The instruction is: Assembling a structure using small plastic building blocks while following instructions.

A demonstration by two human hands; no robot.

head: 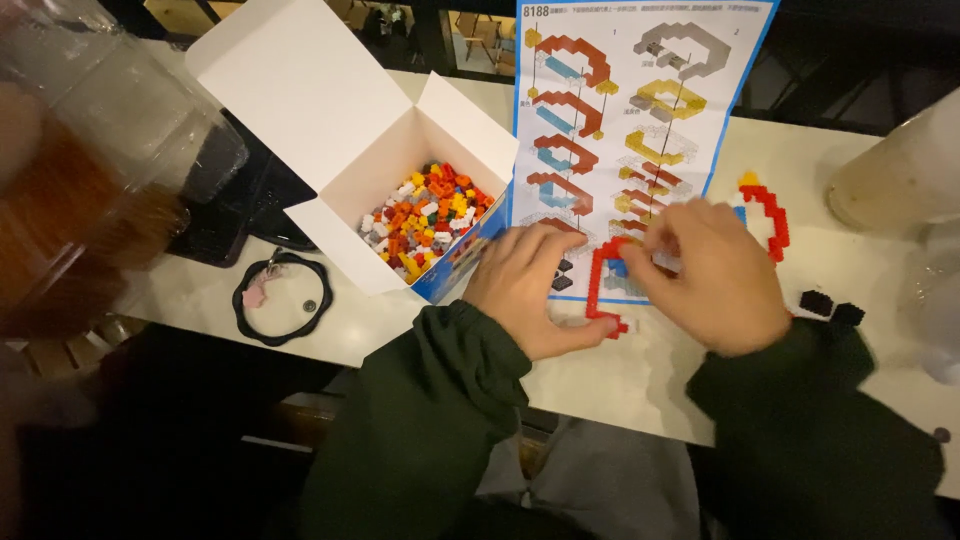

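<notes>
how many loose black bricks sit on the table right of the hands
2: one black brick just right of the right hand, another black brick beside it. More may be hidden under the hands.

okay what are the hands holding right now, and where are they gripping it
Both hands, left hand and right hand, pinch a thin red curved strip of small plastic bricks lying on the white table: left at its lower end, right near its top.

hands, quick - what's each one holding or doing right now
Left hand: curled, fingers resting on the red brick frame; whether it pinches it cannot be told.
Right hand: curled over the same frame's upper side; grip hidden.
</notes>
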